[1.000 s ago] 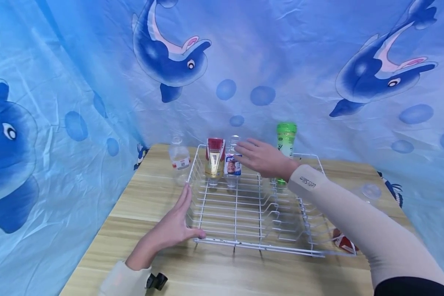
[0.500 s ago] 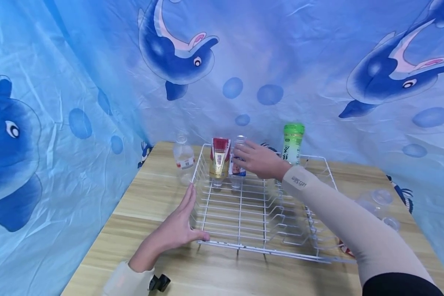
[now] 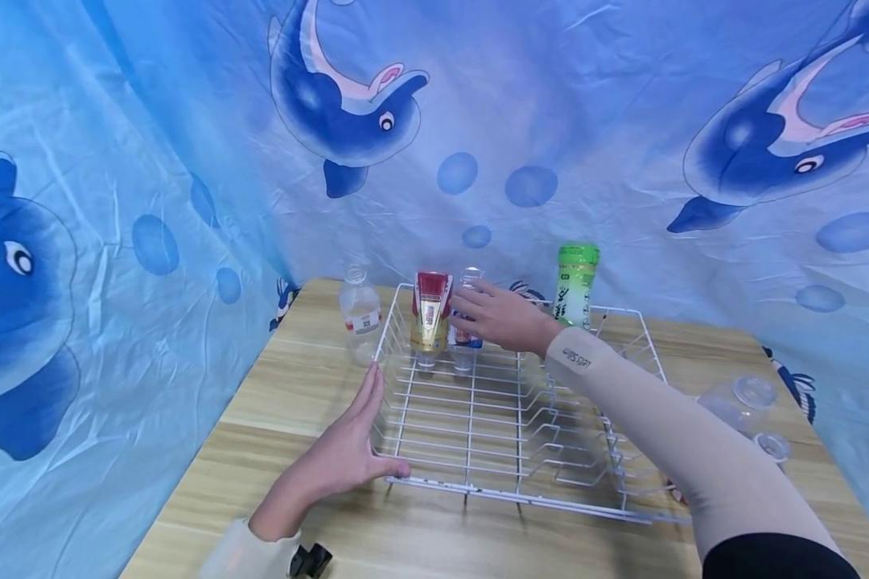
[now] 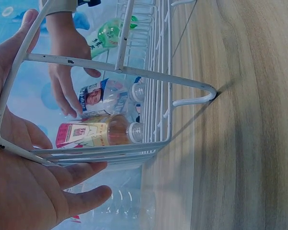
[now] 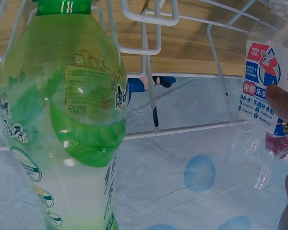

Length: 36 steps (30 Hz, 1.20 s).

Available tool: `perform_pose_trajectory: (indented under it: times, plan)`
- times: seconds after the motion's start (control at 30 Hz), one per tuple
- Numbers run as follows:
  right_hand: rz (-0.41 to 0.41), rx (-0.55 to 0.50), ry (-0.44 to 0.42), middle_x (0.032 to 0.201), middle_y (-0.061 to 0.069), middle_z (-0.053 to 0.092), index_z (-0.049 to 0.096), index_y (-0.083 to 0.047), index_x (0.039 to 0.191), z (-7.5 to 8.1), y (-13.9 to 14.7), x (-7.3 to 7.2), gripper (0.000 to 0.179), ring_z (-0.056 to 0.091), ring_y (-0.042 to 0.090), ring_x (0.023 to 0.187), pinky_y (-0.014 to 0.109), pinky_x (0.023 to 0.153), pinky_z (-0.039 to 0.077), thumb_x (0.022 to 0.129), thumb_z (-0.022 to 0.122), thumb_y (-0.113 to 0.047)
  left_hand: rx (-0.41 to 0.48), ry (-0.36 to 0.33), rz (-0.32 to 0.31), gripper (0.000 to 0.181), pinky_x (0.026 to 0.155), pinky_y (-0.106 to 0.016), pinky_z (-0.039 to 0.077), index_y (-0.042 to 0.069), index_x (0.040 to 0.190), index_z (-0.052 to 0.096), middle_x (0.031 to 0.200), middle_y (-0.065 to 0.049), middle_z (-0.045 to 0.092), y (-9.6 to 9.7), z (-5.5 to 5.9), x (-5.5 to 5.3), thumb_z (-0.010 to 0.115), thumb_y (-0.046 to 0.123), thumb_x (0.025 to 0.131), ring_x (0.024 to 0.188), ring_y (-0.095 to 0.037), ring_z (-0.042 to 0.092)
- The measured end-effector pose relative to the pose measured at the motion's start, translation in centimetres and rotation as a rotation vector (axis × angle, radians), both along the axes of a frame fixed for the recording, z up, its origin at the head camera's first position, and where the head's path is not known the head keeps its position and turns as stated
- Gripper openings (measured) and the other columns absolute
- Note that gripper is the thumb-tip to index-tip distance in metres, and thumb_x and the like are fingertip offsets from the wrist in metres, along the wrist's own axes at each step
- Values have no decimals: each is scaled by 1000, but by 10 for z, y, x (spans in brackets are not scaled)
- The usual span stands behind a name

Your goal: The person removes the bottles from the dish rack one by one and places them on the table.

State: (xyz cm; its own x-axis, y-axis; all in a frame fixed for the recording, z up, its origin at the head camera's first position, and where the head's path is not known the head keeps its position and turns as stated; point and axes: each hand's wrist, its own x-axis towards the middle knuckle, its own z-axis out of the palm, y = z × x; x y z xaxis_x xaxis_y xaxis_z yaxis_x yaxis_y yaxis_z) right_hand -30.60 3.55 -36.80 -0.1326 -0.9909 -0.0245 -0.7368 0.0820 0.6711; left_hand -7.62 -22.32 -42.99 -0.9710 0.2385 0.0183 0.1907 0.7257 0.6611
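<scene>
A white wire dish rack (image 3: 471, 418) sits on the wooden table. My left hand (image 3: 343, 446) rests on its near left corner, thumb over the front rim and straight fingers along the side. My right hand (image 3: 503, 318) reaches into the back of the rack, its extended fingers touching a clear bottle with a blue and white label (image 3: 466, 339). This bottle stands upside down, partly covered by those fingers. Beside it, a bottle with a red and gold label (image 3: 430, 314) also stands cap down. A green tea bottle (image 3: 576, 281) stands inverted near my right wrist.
A clear bottle (image 3: 362, 314) stands on the table just left of the rack. More clear bottles (image 3: 742, 402) are at the right, partly behind my right sleeve. A red object (image 3: 677, 492) shows near the rack's right side. A blue dolphin-printed sheet (image 3: 536, 96) hangs behind the table.
My right hand has shifted slightly left, and its fingers now cover more of the blue-labelled bottle. My left hand stays at the rack corner. The head view has turned slightly.
</scene>
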Motion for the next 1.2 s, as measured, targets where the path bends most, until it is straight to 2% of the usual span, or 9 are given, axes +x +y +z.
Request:
perform_pose_trajectory:
  times: [0.23,0.7,1.2]
  plan:
    - [-13,39,48,151,10,47,50,-21,149,-5,-5,-2,73,37,32,144,51,120,26,84,81,-7,-17,9,5,143,117,-47,26,10,161,-6,166,-6,-20,1,-1,1,76,77,65,150,-36,15]
    - [23,15,39,146,10,51,56,-23,144,-9,-6,-3,54,41,32,141,51,119,29,93,74,-20,3,17,5,141,117,-47,27,8,161,-3,167,-6,-19,2,-2,3,76,76,66,150,-35,14]
    - [-12,49,77,150,10,49,56,-24,144,-12,-4,-3,65,37,30,143,52,119,27,85,81,-19,-1,25,1,140,117,-49,26,5,160,-3,166,-7,-19,2,-2,3,76,74,68,149,-38,15]
